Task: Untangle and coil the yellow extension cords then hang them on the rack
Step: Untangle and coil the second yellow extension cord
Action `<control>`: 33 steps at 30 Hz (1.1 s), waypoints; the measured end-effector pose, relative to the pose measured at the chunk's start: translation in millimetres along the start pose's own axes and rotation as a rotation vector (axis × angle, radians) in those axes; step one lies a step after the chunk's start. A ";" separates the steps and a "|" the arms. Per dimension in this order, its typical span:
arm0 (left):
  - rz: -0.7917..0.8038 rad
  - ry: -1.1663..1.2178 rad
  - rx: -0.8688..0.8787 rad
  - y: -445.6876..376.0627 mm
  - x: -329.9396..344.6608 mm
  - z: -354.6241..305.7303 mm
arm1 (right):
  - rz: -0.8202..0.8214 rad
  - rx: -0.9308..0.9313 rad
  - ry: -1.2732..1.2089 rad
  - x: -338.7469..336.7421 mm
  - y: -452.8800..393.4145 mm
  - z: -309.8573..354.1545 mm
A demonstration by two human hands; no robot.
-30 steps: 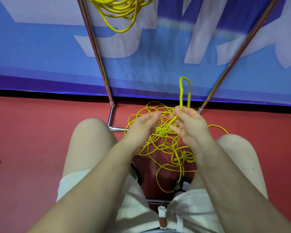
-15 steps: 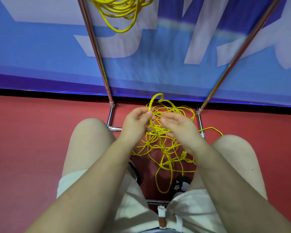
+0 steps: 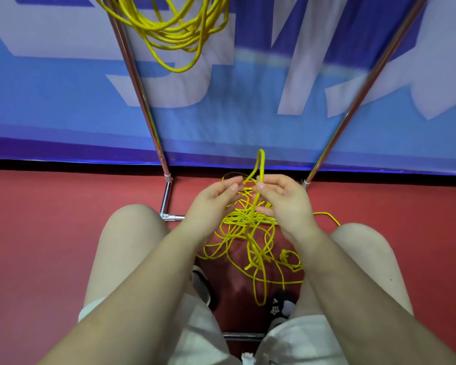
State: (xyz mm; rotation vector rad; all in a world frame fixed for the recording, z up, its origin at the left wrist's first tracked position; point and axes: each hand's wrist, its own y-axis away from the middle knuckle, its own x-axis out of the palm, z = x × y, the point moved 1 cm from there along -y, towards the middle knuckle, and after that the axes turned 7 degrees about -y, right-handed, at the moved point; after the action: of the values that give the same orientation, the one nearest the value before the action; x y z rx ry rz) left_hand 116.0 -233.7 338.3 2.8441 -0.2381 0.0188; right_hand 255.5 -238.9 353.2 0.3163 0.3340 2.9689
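Yellow cord loop (image 3: 259,164) stands above the right hand (image 3: 284,204) pinching it, left hand (image 3: 213,200) open beside

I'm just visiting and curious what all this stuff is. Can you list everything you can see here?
Tangled cord: one pile, yellow, on the floor between the knees, one loop lifted up.
Coiled cord: one bundle, yellow, hanging at the top, by the left pole.
Rack poles: two, silver metal, rising from a base frame on the floor.
Banner: one, blue with white shapes, behind the rack.
Floor: red.
Shoes: two, dark, partly hidden under the legs.
Shorts: light-coloured.
Left hand: fingers straight, beside the loop.
Right hand: pinches the raised loop.
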 end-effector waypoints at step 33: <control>-0.047 0.091 -0.096 -117.1 -4.3 14.4 | -0.012 0.210 -0.077 3.7 -114.6 -33.4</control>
State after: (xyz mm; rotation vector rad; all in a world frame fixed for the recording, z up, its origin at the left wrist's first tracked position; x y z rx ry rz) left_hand 130.9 -126.4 291.4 2.7445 -0.1485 0.1229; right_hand 257.4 -134.5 295.4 0.4485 0.6375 2.9037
